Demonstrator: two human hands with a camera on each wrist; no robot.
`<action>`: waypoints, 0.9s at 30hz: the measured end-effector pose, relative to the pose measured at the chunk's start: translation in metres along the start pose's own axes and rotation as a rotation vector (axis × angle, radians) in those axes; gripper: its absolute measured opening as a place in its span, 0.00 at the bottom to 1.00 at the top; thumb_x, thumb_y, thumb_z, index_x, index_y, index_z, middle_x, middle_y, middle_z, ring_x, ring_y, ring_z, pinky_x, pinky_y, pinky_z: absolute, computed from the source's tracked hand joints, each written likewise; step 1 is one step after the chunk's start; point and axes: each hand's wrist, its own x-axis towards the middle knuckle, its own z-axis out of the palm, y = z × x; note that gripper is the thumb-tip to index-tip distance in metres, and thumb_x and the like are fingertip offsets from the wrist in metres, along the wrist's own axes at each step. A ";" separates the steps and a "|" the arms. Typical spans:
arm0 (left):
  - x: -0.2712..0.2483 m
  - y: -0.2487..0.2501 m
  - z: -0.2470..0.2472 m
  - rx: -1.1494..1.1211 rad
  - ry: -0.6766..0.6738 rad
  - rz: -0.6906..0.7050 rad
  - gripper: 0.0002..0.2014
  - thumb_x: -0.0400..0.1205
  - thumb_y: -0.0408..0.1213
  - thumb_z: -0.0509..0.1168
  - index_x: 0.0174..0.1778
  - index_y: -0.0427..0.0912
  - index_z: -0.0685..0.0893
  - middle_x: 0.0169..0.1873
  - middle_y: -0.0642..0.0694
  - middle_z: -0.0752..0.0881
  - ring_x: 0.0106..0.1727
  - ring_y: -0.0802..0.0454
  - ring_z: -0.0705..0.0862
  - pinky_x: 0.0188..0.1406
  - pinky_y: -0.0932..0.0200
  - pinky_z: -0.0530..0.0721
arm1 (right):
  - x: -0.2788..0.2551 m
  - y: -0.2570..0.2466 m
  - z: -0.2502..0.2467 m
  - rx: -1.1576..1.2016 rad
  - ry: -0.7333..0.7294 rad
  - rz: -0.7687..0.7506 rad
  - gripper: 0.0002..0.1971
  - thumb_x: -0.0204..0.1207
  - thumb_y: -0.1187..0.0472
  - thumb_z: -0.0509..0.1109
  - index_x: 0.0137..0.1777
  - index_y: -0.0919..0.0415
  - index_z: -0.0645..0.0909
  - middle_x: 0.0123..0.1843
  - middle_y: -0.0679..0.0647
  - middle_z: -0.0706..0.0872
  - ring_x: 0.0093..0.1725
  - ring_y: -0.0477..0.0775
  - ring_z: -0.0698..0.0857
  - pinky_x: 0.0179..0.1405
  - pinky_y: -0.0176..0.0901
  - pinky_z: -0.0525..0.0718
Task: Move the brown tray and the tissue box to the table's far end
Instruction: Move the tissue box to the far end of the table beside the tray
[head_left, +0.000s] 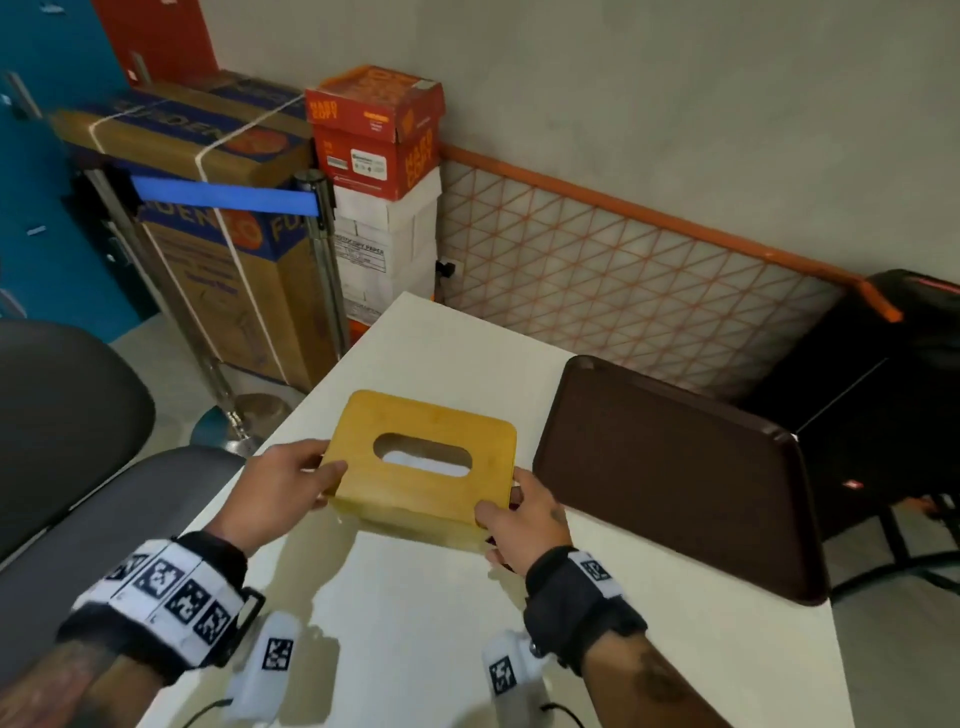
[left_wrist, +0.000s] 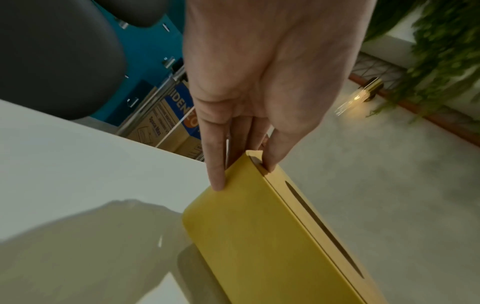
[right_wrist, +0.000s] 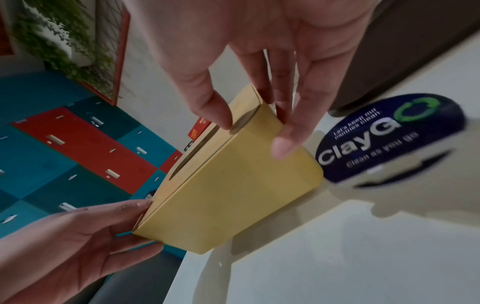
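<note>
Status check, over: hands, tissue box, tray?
Left hand and right hand grip the yellow tissue box by its ends, raised off the white table. Brown tray beside it, right. Path ahead open.

Left hand (head_left: 291, 475) thumb on top, fingers down the side, right hand (head_left: 524, 514) gripping likewise, both forearms extended

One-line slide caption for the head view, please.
Both hands, left hand and right hand, grip the tissue box beside the brown tray.

Overhead head view, close wrist views
</note>
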 end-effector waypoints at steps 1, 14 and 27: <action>0.017 0.006 0.003 -0.022 -0.012 0.000 0.10 0.81 0.36 0.68 0.57 0.44 0.87 0.46 0.45 0.91 0.44 0.50 0.90 0.37 0.65 0.91 | 0.012 -0.005 -0.001 -0.010 0.024 0.002 0.15 0.69 0.59 0.73 0.55 0.46 0.81 0.46 0.49 0.88 0.40 0.52 0.87 0.26 0.39 0.87; 0.138 0.018 0.024 -0.103 -0.157 -0.030 0.16 0.80 0.37 0.68 0.64 0.43 0.85 0.56 0.40 0.90 0.56 0.44 0.89 0.57 0.45 0.90 | 0.100 -0.031 -0.003 -0.059 0.157 0.118 0.16 0.67 0.56 0.75 0.54 0.52 0.80 0.44 0.49 0.86 0.37 0.52 0.88 0.41 0.55 0.93; 0.152 -0.023 0.007 0.324 -0.193 0.082 0.18 0.82 0.43 0.65 0.68 0.48 0.81 0.69 0.49 0.81 0.71 0.46 0.78 0.68 0.54 0.72 | 0.101 -0.032 0.023 -1.050 0.103 -0.399 0.26 0.77 0.50 0.64 0.75 0.49 0.69 0.76 0.50 0.72 0.74 0.58 0.69 0.63 0.57 0.75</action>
